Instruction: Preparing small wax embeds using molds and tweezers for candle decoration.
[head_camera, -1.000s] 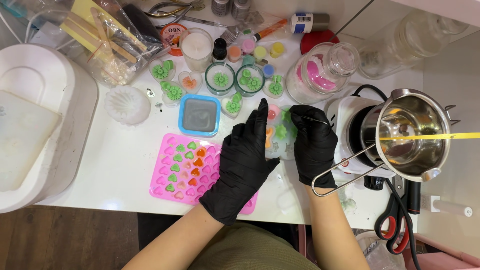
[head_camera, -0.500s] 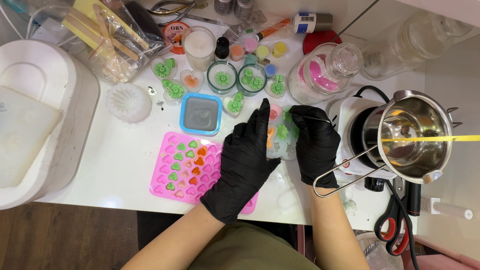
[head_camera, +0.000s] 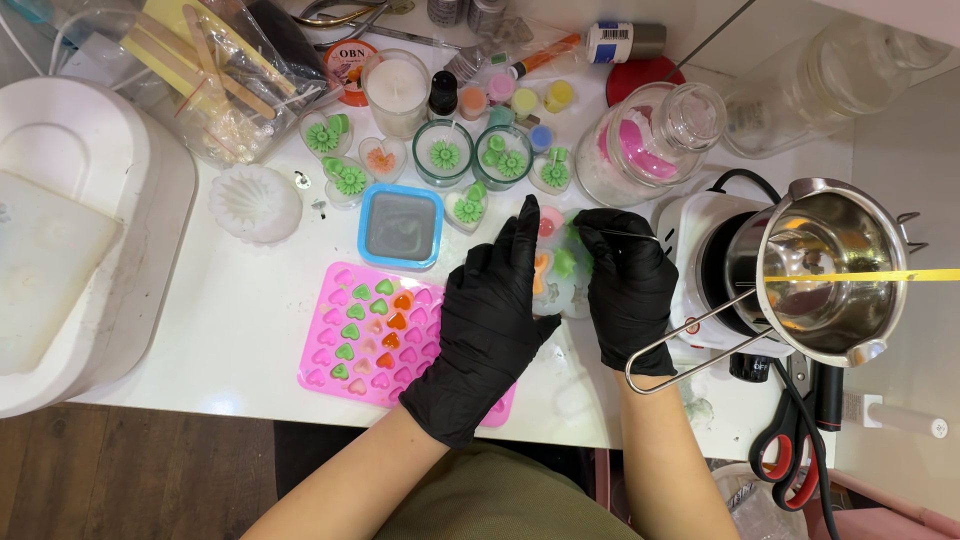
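Note:
Both my hands wear black gloves. My left hand (head_camera: 492, 318) lies over the right part of a pink heart mould (head_camera: 362, 335) that holds green, orange and pink wax hearts. Its fingers and thumb steady a small clear container (head_camera: 556, 272) with orange, green and red pieces inside. My right hand (head_camera: 630, 295) sits on the container's right side and pinches thin metal tweezers (head_camera: 628, 236), whose tips point left over the container.
A steel pouring pot (head_camera: 822, 262) with a long wire handle sits on a white hotplate (head_camera: 700, 250) to the right, with a yellow stick across it. Scissors (head_camera: 790, 450) lie at the front right. Behind are a blue-rimmed square mould (head_camera: 401, 226), flower candles, a pink-filled jar (head_camera: 650, 145) and a white tub (head_camera: 60, 240) on the left.
Both hands stay at the clear container with only a slight shift. Nothing was picked up or let go.

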